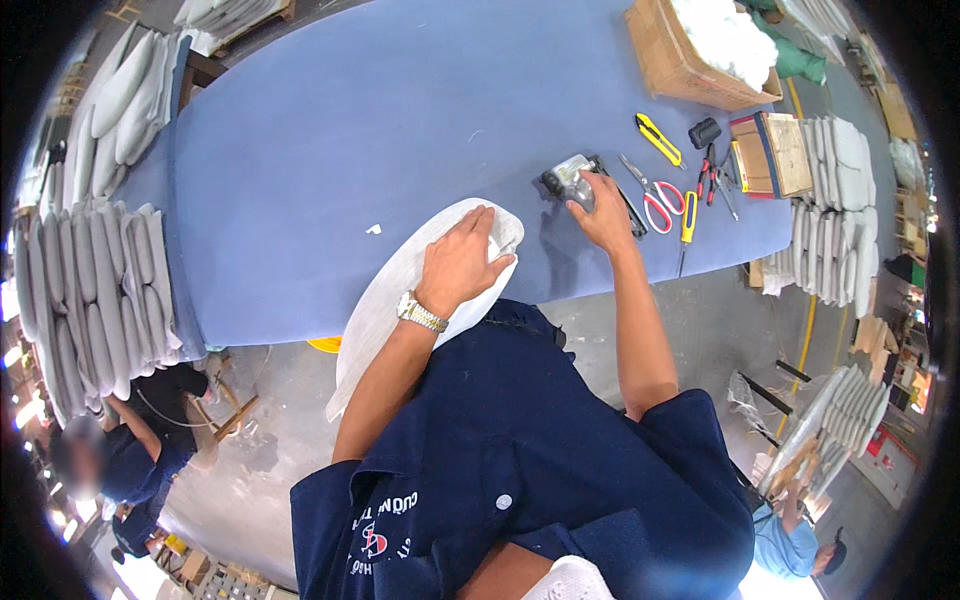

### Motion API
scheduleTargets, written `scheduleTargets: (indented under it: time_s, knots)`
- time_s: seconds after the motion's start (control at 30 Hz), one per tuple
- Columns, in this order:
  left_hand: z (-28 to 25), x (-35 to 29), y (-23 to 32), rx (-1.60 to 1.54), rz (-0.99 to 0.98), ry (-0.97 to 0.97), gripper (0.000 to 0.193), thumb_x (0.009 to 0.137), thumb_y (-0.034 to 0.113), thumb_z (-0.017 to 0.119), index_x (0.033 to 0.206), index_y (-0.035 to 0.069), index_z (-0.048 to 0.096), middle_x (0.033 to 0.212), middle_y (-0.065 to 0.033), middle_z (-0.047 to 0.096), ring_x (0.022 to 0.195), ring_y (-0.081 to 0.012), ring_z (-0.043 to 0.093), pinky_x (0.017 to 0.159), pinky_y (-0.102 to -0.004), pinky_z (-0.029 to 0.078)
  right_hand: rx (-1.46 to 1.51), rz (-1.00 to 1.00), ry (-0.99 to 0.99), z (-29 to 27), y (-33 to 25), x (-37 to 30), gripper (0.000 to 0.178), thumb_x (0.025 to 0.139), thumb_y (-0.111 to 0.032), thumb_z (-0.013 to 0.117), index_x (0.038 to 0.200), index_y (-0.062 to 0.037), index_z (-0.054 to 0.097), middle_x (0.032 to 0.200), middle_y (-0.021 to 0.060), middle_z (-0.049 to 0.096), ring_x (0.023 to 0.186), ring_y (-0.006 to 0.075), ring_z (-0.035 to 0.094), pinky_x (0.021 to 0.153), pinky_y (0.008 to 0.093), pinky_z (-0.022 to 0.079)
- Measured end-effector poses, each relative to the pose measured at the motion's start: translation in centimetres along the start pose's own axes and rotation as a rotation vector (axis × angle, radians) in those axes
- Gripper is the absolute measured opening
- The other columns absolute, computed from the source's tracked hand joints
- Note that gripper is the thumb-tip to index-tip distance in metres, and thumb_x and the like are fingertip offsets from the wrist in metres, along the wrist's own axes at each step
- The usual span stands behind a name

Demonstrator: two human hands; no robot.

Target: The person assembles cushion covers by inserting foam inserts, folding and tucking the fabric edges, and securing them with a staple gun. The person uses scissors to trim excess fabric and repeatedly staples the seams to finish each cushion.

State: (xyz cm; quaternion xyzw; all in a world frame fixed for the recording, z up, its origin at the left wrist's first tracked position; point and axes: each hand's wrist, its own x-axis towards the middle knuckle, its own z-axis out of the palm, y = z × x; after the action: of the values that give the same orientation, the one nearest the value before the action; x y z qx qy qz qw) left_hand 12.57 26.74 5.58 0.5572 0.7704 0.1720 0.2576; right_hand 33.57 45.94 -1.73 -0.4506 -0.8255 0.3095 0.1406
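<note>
hands [460, 262] on blue table [340, 140]

Right hand [600, 215] covers the near part of the grey tool [567, 178]; grip unclear. White pad [400, 290] hangs off the near table edge, its lower end behind the left arm. Box [670, 50] far right is cut by the top edge. Person's face at left is blurred.

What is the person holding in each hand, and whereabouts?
The right hand grips a grey hand tool by its rear end. The left hand lies flat on a white padded panel.
</note>
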Motion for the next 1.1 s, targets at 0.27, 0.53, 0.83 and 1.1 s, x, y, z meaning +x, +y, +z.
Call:
scheduleTargets:
  time_s: [0.27,0.53,0.83,1.1]
  knots:
    - [2.6,-1.0,0.6,0.01,0.014,0.108,0.08,0.076,0.044,0.085,0.141,0.006,0.058,0.143,-0.0178,0.061,0.124,-0.0346,0.064,0.099,-0.0453,0.055,0.93,0.33,-0.464,5.6,-4.7,-3.1,0.055,0.106,-0.045,0.057,0.141,-0.0025,0.058,0.128,0.0126,0.066,0.11,0.0226,0.066,0.092,0.0353,0.054]
    - [0.6,-2.8,0.3,-0.26,0.032,-0.013,0.079,0.083,0.034,0.083,0.148,0.003,0.052,0.146,-0.021,0.058,0.137,-0.0301,0.056,0.112,-0.0392,0.046,0.948,0.346,-0.462,6.2,-7.6,-4.3,0.085,0.088,-0.044,0.08,0.15,0.0013,0.045,0.142,0.022,0.056,0.124,0.0257,0.058,0.102,0.0388,0.05]
    - [-12.5,-8.4,2.8,0.107,-0.03,0.84,0.056,0.099,0.021,0.069,0.146,-0.004,0.053,0.149,-0.023,0.055,0.142,-0.0326,0.05,0.119,-0.0473,0.036,0.823,-0.489,-0.52,-2.1,-24.3,-1.0,0.068,0.083,-0.017,0.078,0.143,-0.0053,0.049,0.13,0.021,0.065,0.116,0.0422,0.065,0.098,0.0463,0.053]
    - [-18.7,-6.7,7.5,0.394,0.174,1.113,0.045,0.106,0.037,0.049,0.122,0.003,0.073,0.098,-0.0079,0.075,0.097,-0.0291,0.068,0.105,-0.0476,0.043,0.759,-0.985,-0.3,-10.5,-29.2,0.9,0.074,0.081,-0.025,0.08,0.147,-0.0094,0.05,0.136,0.0179,0.065,0.119,0.0372,0.065,0.098,0.0436,0.054]
